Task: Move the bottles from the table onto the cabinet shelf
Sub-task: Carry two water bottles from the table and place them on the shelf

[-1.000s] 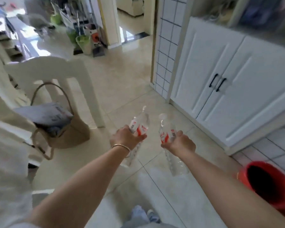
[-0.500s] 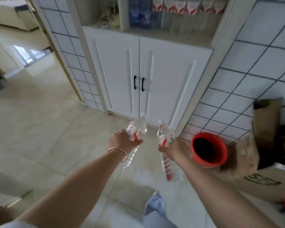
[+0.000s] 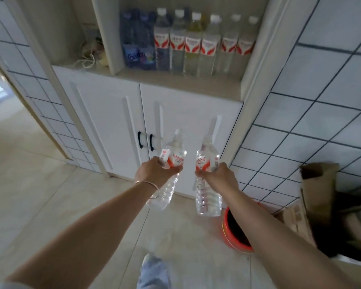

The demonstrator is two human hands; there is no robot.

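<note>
My left hand (image 3: 154,173) grips clear water bottles with red-and-white labels (image 3: 174,159); two labels show, so it seems to hold two. My right hand (image 3: 219,177) grips another clear bottle with a red label (image 3: 206,161). Both hands are held out in front of the white cabinet doors (image 3: 113,122), below the open cabinet shelf (image 3: 175,84). On that shelf stands a row of several similar bottles (image 3: 196,42) and dark blue bottles (image 3: 138,42) at its left. The table is out of sight.
A red bucket (image 3: 236,236) stands on the floor right of my right arm. Brown cardboard boxes (image 3: 321,195) lean against the tiled wall at the right. A doorway opens at the left. Cord and small items (image 3: 92,53) lie in the shelf's left compartment.
The view has turned from the chair and floor toward the cabinet and come closer. The shelf with its bottles is now in full view. Both hands still hold their bottles.
</note>
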